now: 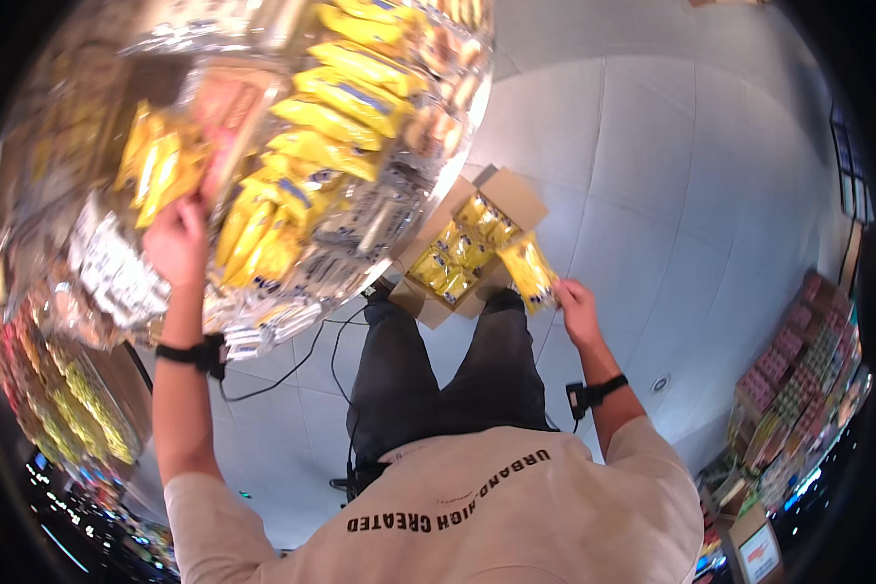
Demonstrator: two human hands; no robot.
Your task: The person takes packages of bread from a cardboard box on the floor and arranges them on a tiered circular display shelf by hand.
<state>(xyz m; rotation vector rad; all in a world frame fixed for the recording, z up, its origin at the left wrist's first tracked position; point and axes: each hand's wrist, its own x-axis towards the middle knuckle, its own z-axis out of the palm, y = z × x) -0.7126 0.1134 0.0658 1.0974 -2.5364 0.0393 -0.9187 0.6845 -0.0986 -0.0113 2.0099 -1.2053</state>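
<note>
My left hand (178, 244) is over a packed display at the upper left. Its curled fingers meet the lower ends of a few upright yellow packets (162, 164); motion blur hides whether they grip one. Low on the right, my right hand (578, 312) pinches a shiny yellow packet (528, 269) by one end. This packet hangs at the edge of an open cardboard box (522, 197) on the floor by my feet. More yellow packets (458, 248) fill the box. On the display, a long row of yellow packets (343, 106) stands right of a reddish-brown tray (226, 98).
White printed packets (113, 263) lie near my left wrist. Clear-wrapped breads (438, 128) line the display's curved edge (449, 175). A black cable (292, 383) hangs from my left wristband. Stacked goods (796, 365) stand far right, and a produce rack (73, 394) stands lower left.
</note>
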